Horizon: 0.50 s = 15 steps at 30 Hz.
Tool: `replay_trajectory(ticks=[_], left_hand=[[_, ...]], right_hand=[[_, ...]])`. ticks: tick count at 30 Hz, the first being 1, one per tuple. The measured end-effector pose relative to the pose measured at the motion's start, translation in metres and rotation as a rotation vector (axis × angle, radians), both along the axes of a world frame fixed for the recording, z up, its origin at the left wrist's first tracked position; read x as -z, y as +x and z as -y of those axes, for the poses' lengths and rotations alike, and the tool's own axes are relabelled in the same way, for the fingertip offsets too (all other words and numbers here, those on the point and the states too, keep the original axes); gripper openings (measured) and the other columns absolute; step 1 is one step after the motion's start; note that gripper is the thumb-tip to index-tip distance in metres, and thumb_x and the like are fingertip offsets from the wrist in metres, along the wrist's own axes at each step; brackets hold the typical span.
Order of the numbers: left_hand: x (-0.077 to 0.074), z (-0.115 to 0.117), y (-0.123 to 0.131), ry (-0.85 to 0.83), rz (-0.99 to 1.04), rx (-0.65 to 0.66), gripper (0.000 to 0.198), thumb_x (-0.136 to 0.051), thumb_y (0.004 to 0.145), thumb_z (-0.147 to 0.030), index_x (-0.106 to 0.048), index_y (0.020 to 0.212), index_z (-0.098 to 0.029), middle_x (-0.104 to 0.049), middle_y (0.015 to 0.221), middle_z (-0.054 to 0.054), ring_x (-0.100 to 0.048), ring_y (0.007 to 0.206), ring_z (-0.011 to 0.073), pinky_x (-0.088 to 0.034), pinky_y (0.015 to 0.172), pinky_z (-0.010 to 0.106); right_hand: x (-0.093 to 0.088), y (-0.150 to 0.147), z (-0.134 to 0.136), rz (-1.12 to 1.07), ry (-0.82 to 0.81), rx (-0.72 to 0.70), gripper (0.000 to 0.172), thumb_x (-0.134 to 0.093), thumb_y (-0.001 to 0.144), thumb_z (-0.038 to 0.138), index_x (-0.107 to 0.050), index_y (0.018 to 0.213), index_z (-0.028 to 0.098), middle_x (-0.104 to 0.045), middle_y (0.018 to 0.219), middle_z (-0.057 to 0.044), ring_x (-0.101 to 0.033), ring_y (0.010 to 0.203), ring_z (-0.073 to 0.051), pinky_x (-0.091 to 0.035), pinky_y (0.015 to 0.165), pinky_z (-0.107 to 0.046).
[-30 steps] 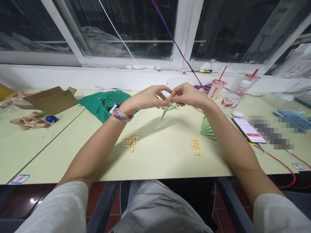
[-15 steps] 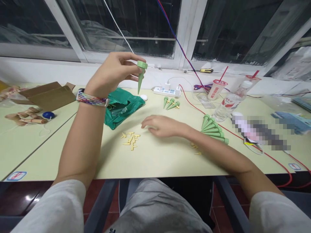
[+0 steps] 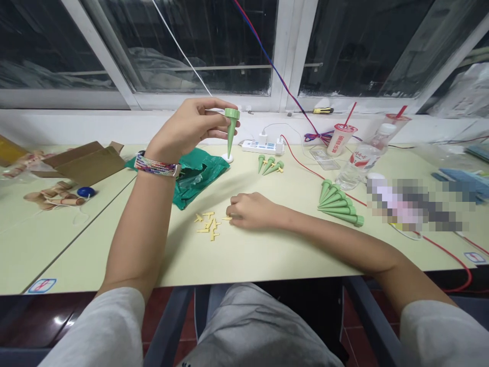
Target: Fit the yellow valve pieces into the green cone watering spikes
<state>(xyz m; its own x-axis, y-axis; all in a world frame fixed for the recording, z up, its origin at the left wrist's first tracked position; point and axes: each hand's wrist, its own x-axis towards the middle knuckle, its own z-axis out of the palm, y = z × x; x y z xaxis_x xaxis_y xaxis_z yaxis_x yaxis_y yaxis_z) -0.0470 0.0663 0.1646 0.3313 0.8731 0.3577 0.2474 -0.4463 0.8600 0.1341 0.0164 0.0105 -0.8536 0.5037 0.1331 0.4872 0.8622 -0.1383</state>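
My left hand (image 3: 191, 127) holds a green spike (image 3: 231, 125) by its ribbed cap, its point hanging down above a white round lid. Low over the table, my right hand (image 3: 252, 210) has its fingers closed on a small yellow piece (image 3: 226, 218), whose end sticks out to the left. Several more yellow pieces (image 3: 208, 224) lie loose just left of that hand. Behind the hands, three green spikes with yellow pieces on them (image 3: 270, 164) rest on the table. Several plain green spikes (image 3: 338, 204) are fanned out to the right.
A green plastic bag (image 3: 198, 176) lies behind my left forearm. At the left are a cardboard box (image 3: 91, 163) and wooden toys. A power strip (image 3: 262, 147), a bottle (image 3: 361, 158), cups and a red cable stand or lie at the back and right.
My right hand has lowered to the table and closed on a yellow piece. The view has shifted slightly; my left hand still holds the green spike, now a little further right.
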Motion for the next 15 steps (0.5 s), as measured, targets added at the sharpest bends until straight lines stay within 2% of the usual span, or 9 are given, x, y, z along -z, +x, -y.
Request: replay_trajectory(ticks=[2, 5, 9, 12, 15], left_hand=[[0.0, 0.001, 0.0, 0.003, 0.003, 0.021, 0.032, -0.079, 0.081, -0.031, -0.077, 0.112, -0.026, -0.08, 0.103, 0.0, -0.07, 0.105, 0.0242, -0.057, 0.104, 0.049], [0.0, 0.002, 0.001, 0.005, 0.008, 0.034, 0.031, -0.079, 0.08, -0.029, -0.076, 0.111, -0.023, -0.079, 0.101, 0.002, -0.07, 0.104, 0.0252, -0.056, 0.102, 0.051], [0.002, -0.001, 0.003, -0.026, 0.025, 0.044, 0.031, -0.079, 0.081, -0.027, -0.075, 0.112, -0.021, -0.079, 0.103, 0.004, -0.071, 0.104, 0.0259, -0.055, 0.104, 0.052], [0.006, -0.005, 0.006, -0.068, 0.054, 0.057, 0.027, -0.076, 0.085, -0.025, -0.073, 0.111, -0.022, -0.079, 0.101, 0.002, -0.071, 0.101, 0.0222, -0.054, 0.108, 0.049], [0.01, -0.007, 0.01, -0.112, 0.109, 0.124, 0.019, -0.072, 0.088, -0.026, -0.073, 0.108, -0.024, -0.079, 0.102, 0.0, -0.071, 0.099, 0.0192, -0.054, 0.11, 0.045]], right_hand=[[0.003, -0.001, -0.001, 0.005, -0.016, 0.004, 0.022, -0.051, 0.101, 0.018, -0.073, 0.104, 0.019, -0.07, 0.108, -0.009, -0.062, 0.091, -0.022, -0.029, 0.065, -0.032], [0.007, 0.003, -0.009, -0.021, -0.056, 0.02, 0.033, -0.048, 0.095, 0.005, -0.073, 0.112, 0.02, -0.07, 0.108, -0.009, -0.062, 0.093, -0.021, -0.03, 0.067, -0.031], [0.005, 0.011, -0.024, -0.029, -0.134, 0.072, 0.037, -0.052, 0.09, 0.005, -0.074, 0.115, 0.02, -0.07, 0.11, -0.009, -0.061, 0.092, -0.021, -0.031, 0.068, -0.03], [0.002, 0.016, -0.032, -0.026, -0.169, 0.102, 0.034, -0.055, 0.089, 0.007, -0.074, 0.113, 0.02, -0.07, 0.111, -0.009, -0.059, 0.087, -0.02, -0.032, 0.068, -0.029], [0.002, 0.018, -0.037, -0.038, -0.163, 0.116, 0.031, -0.055, 0.089, 0.009, -0.074, 0.11, 0.019, -0.069, 0.109, -0.009, -0.058, 0.085, -0.02, -0.033, 0.067, -0.029]])
